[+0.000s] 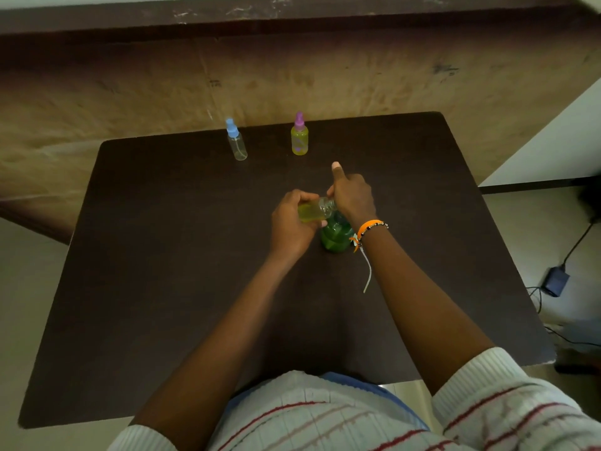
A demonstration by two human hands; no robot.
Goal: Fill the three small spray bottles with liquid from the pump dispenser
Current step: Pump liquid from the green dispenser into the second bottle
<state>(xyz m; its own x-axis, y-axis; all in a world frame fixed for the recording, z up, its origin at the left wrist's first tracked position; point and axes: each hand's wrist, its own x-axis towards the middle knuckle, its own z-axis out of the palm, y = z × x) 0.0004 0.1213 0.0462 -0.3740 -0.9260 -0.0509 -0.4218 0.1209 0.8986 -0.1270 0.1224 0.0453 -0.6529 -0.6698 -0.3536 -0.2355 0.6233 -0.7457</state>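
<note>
My left hand (pixel 291 222) grips a small clear spray bottle (pixel 313 211) with yellow-green liquid in it, tilted on its side with its open neck toward the right. My right hand (pixel 353 196) sits on top of the green pump dispenser (pixel 335 234), fingers curled over its head, thumb pointing up; the pump head itself is hidden. At the back of the dark table (pixel 162 255) stand a clear bottle with a blue cap (pixel 236 141), which looks empty, and a purple-capped bottle (pixel 299 136) full of yellow-green liquid.
The table's far edge lies just behind the two standing bottles, against a tan wall. On the floor to the right lie a black power adapter (pixel 556 281) and cables. An orange beaded bracelet (pixel 370 227) with a white string is on my right wrist.
</note>
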